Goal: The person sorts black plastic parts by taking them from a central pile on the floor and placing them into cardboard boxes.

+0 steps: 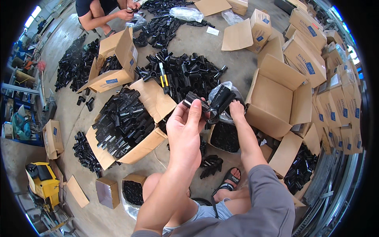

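My left hand (pixel 185 122) is raised in front of me, its thumb and fingers closed round a black pipe joint (pixel 222 98) with several short tube ends. To the right, my right hand (pixel 237 110) is lowered at a clear plastic bag (pixel 228 85), its fingers curled and partly hidden; whatever they grip does not show. Below it stands an open carton (pixel 225 137) of small black parts. Beyond my left hand spreads a heap of black pipe joints (pixel 189 71), with a yellow-and-black hand tool (pixel 163 77) lying on it.
An open carton of black fittings (pixel 126 122) stands at left, an open brown box (pixel 272 94) at right. Stacked cartons (pixel 335 102) line the right side. At the far left, a co-worker's hands (pixel 128 12) handle a part. A yellow machine (pixel 42 183) stands lower left.
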